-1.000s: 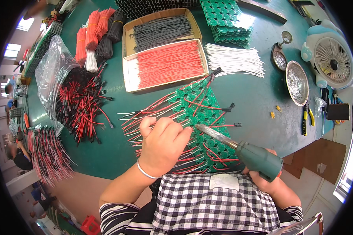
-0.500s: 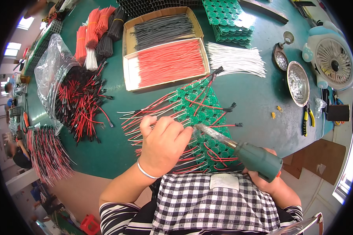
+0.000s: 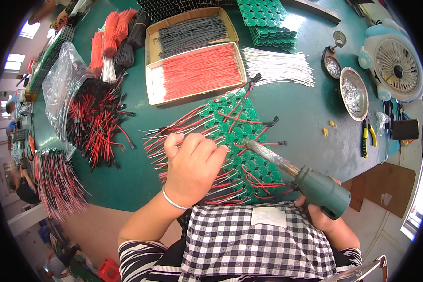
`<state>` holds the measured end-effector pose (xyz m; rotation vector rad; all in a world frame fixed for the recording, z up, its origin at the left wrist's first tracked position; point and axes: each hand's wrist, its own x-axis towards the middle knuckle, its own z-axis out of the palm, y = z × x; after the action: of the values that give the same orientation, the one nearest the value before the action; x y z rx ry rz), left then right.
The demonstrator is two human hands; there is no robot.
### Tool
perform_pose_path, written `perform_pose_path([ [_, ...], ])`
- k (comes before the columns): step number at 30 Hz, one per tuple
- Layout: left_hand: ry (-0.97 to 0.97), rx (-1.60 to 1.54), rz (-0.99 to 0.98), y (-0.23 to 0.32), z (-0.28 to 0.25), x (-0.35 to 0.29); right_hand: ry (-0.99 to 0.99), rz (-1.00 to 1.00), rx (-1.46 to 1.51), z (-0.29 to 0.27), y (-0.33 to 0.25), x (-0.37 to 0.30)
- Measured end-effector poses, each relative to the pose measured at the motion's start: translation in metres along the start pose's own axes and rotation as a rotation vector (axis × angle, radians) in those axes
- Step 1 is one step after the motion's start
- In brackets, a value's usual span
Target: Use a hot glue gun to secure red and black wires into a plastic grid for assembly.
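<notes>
A panel of round green circuit boards point(image 3: 256, 164) lies in front of me, with red and white wires point(image 3: 174, 126) fanning out from its left side. My left hand point(image 3: 191, 164) is closed in a pinch over the panel's left part; whatever its fingertips hold is too small to make out. My right hand point(image 3: 320, 217) grips the green handle of a large soldering iron point(image 3: 322, 192), which partly hides the fingers. The iron's worn metal tip points left over the boards, a short way from my left fingertips. Several red leads with black connectors point(image 3: 271, 122) lie across the panel.
Boxes of red wires point(image 3: 199, 73) and dark wires point(image 3: 192, 35) stand behind, beside white wires point(image 3: 279, 67) and stacked boards point(image 3: 268, 28). At right are a metal bowl point(image 3: 354, 96), a fan point(image 3: 395, 63) and yellow-handled pliers point(image 3: 365, 138). A connector-wire pile point(image 3: 96, 124) lies left.
The soldering iron has drawn back to the right, its tip now farther from my left fingertips. My left hand stays pinched at nearly the same place.
</notes>
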<state>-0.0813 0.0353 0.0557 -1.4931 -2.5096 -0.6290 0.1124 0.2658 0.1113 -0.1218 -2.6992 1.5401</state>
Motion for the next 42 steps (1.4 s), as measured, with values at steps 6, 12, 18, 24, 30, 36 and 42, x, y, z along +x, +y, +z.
perform_pose_path([
  [6, -0.002, -0.052, -0.003, 0.010, -0.006, -0.010, -0.041, 0.094, 0.004, 0.005, 0.004, -0.015],
  [12, -0.020, -0.086, 0.002, 0.011, -0.002, -0.015, -0.053, 0.076, -0.116, 0.010, 0.002, -0.014],
  [18, -0.003, -0.083, -0.010, 0.010, 0.003, -0.016, -0.076, 0.041, -0.171, 0.010, 0.008, -0.013],
  [24, 0.004, -0.079, -0.008, 0.011, 0.005, -0.016, -0.112, 0.260, -0.049, 0.012, 0.016, -0.029],
  [30, -0.010, -0.075, -0.011, 0.011, 0.003, -0.015, -0.122, 0.143, -0.173, 0.011, 0.011, -0.023],
  [36, 0.013, -0.046, -0.003, 0.011, 0.007, -0.016, -0.071, 0.067, 0.005, 0.004, 0.015, -0.012],
  [42, 0.013, -0.022, -0.004, 0.011, 0.008, -0.014, 0.046, 0.148, 0.167, 0.009, 0.014, -0.024],
])
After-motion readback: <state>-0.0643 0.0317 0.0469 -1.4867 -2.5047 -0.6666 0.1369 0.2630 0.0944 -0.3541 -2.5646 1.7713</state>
